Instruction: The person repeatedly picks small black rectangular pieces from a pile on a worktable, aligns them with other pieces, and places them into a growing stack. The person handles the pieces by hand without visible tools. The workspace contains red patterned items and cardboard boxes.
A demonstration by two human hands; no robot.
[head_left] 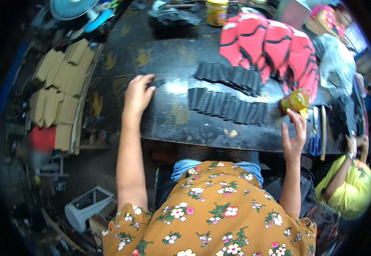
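Observation:
My left hand [137, 94] is over the left part of the black table [168, 123], its thumb apart from the bent fingers. A small dark patch shows by its fingertips; I cannot make out what it is. At the table's front right, my right hand [295, 134] has its thumb and fingers apart, the fingertips just below a jar with yellow contents [295, 101]. Whether they touch the jar is unclear. Between my hands lie two rows of overlapping black strips, a far row [228, 76] and a near row [228, 106].
Red pieces with black edging [275, 40] overlap at the back right. Blue-handled scissors [315, 143] lie at the right edge. A yellow jar [217, 13] and black plastic [172, 18] are at the back. Cardboard-coloured blocks [62, 77] stand left. A person in yellow [349, 183] works at right.

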